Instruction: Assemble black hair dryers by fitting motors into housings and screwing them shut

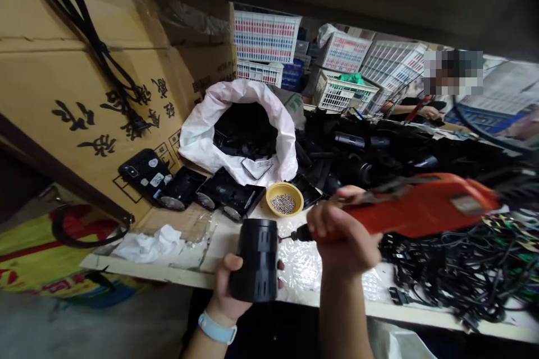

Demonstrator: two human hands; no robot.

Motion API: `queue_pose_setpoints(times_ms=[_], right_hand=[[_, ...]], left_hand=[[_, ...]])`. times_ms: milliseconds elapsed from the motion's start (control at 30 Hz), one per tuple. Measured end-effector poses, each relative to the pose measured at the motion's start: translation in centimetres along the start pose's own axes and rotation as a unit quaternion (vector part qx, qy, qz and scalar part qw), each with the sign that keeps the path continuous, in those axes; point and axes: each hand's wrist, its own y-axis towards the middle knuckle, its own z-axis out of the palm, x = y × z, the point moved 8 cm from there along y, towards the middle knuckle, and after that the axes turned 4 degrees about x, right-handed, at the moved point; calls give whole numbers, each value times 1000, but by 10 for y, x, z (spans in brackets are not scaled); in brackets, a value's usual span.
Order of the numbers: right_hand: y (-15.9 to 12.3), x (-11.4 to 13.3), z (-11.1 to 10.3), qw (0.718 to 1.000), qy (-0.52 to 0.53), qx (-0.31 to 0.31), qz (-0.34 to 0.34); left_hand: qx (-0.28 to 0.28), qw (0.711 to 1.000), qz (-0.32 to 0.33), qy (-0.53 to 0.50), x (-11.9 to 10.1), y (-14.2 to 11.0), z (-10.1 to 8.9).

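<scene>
A black slotted cylindrical housing (256, 261) sits upright in the curled fingers of the left hand (227, 286), above the bench edge; the right hand (341, 230) wraps firmly around an orange power drill (421, 205), its bit (295, 234) just beside the housing, near a yellow bowl of screws (284, 199)

Dim indoor light, soft shadows, edges warped, orange rotary tool (421, 206) slightly blurred.
</scene>
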Motion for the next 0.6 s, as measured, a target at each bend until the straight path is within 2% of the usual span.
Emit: queue_pose_setpoints(times_ms=[67, 133, 400, 500, 600], right_hand=[[-10, 14, 3, 1000, -4, -9, -6], [-20, 17, 8, 1000, -12, 6, 3], [-46, -14, 8, 999, -24, 6, 43], [-52, -20, 8, 997, -64, 11, 47], [-58, -23, 8, 987, -149, 32, 42]], left_hand=[[-14, 1000, 21, 1, -5, 1, -1], [-24, 999, 35, 3, -10, 2, -2], [-1, 1000, 7, -2, -6, 1, 1], [-30, 1000, -8, -3, -4, 0, -6], [-83, 997, -12, -1, -4, 1, -16]])
